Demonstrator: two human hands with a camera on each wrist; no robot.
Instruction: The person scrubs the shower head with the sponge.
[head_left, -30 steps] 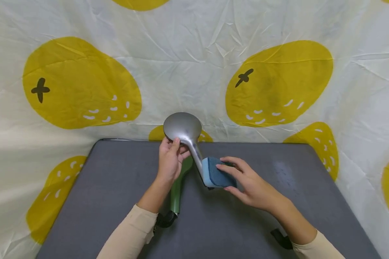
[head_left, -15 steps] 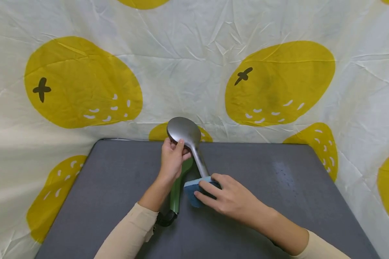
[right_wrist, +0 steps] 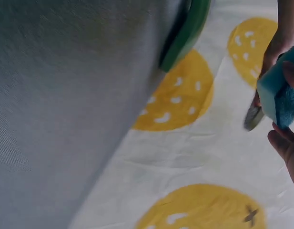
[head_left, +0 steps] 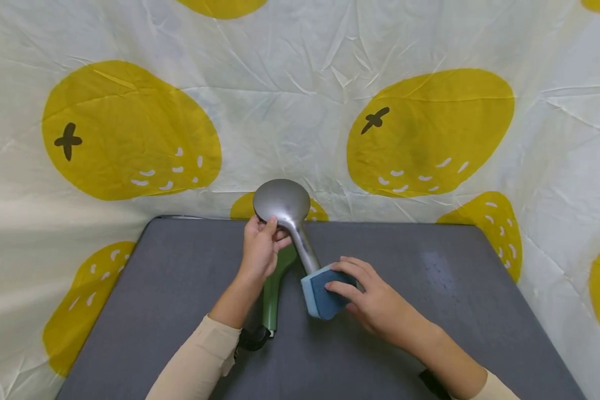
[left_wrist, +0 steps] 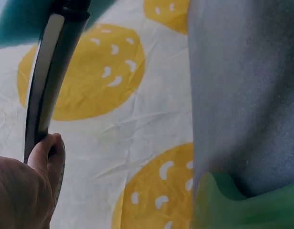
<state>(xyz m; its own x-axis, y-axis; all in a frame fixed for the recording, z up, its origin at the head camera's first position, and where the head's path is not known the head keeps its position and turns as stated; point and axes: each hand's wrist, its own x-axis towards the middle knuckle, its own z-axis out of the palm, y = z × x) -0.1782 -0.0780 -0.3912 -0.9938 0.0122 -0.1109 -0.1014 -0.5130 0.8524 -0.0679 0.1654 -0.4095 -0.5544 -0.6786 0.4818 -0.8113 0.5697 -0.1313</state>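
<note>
My left hand (head_left: 261, 251) grips the neck of a large grey metal spoon (head_left: 282, 203), bowl up, above the far edge of the grey table (head_left: 180, 289). Its handle slants down to the right into a blue sponge (head_left: 321, 290). My right hand (head_left: 367, 300) holds that sponge around the handle's lower end. The left wrist view has the spoon (left_wrist: 46, 90) as a dark bar above my fingers (left_wrist: 42, 162). The right wrist view catches the sponge (right_wrist: 280, 90) between my fingertips (right_wrist: 285, 143).
A green utensil (head_left: 275, 289) with a black end lies on the table under my left hand; it is also in the left wrist view (left_wrist: 242, 205) and right wrist view (right_wrist: 185, 33). A white cloth with yellow fruit prints (head_left: 130, 128) drapes behind and around the table.
My right hand slid the sponge down the spoon's handle, then a little back up and to the right. The left hand kept its hold, and the spoon tilted slightly.
</note>
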